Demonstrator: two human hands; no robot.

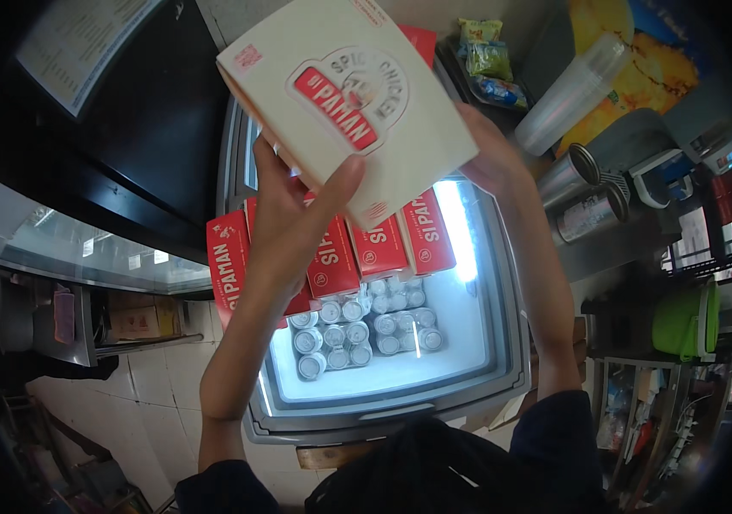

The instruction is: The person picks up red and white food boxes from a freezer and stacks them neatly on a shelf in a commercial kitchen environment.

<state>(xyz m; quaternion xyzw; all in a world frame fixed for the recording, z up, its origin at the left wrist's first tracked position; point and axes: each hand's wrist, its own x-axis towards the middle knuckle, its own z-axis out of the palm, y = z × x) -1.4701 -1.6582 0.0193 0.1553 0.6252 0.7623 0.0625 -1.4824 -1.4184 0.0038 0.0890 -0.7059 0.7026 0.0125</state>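
A white cardboard food box [263,77] with a printed logo is held tilted between my two hands. My left hand [295,218] grips its near left corner, thumb on the printed face. My right hand [491,151] holds its right side, with the fingertips partly hidden by the box. Below stand several red and white food boxes [430,238] in a row on the glass top of a chest freezer [513,308]. Through the glass, packs of clear lidded containers [340,340] show inside the lit freezer.
At the right stand stacked clear plastic cups [571,96], metal canisters [590,212] and a green container [684,318]. Snack packets [488,58] lie behind. A dark cabinet [147,128] rises at the left, beside a glass-fronted case [83,238].
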